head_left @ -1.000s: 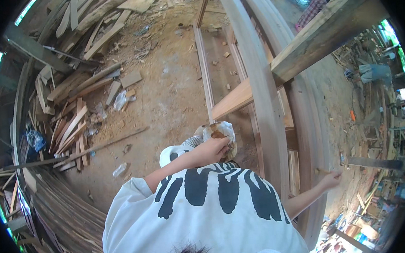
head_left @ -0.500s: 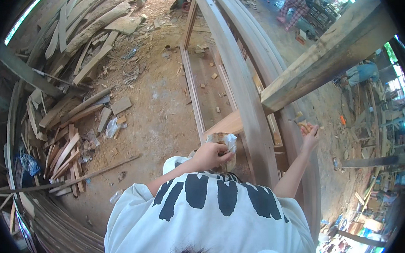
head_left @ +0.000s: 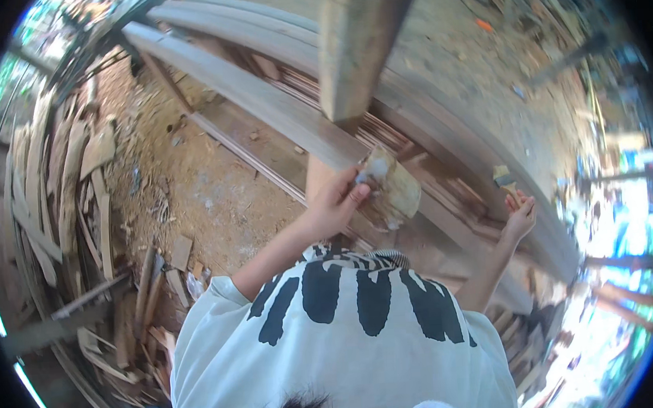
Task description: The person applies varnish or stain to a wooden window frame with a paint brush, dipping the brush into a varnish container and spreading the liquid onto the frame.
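Observation:
My left hand [head_left: 334,203] is closed on the edge of a crumpled, stained, pale container [head_left: 394,188] in front of my chest, over the wooden frames. My right hand [head_left: 520,214], farther right, grips the wooden handle of a flat paintbrush [head_left: 506,182], its head pointing up and away from me. Long planed timber beams [head_left: 229,86] of the stacked frames run diagonally beneath both hands, with narrower slats and crosspieces between them. The picture is somewhat blurred.
A thick upright-looking timber post [head_left: 353,30] cuts across the frames at top center. Scrap boards and rough planks [head_left: 71,190] are piled on the left. The dirt floor [head_left: 153,185] is strewn with chips. More timber and clutter lie along the bright right side.
The view has swung, so frames and post now lie differently. My left hand has lifted the container rightward. My right hand has risen from low right, the brush now plainly visible.

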